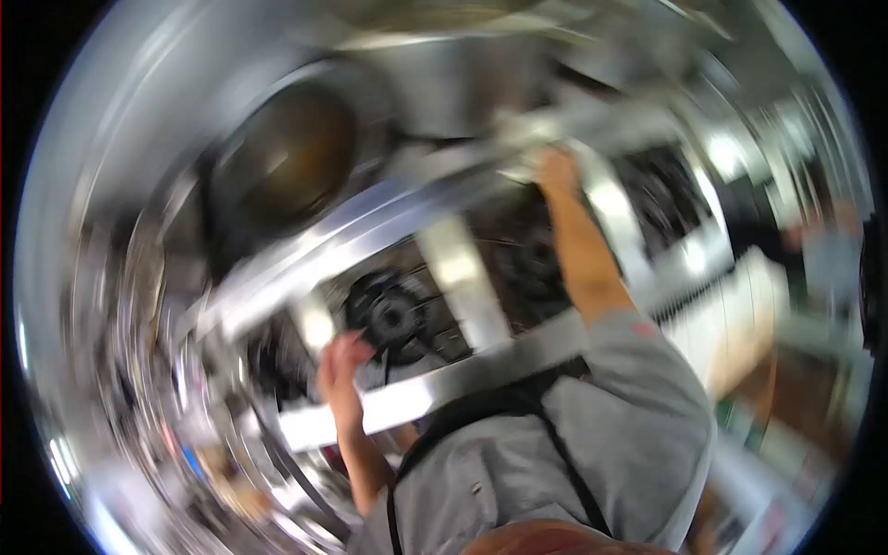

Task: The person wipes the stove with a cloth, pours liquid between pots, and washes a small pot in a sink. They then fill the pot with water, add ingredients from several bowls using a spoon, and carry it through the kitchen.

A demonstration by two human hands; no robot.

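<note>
My left hand (344, 361) hovers by the front rim of a stove, close to a round black burner (395, 314). Its fingers look loosely stretched, with nothing visible in them. My right arm reaches across the stove, and my right hand (559, 170) is at the raised metal ledge (370, 217) behind the burners. A pale, shiny shape is beside that hand; blur hides whether the fingers grip it. A second burner (536, 264) lies under my right forearm.
At the back left stands a large round pan (296, 157) with brownish contents. A big metal pot (435, 88) is to its right. More burners (659, 190) lie farther right. Another person's arm (814, 231) shows at the far right. The whole view is smeared by motion.
</note>
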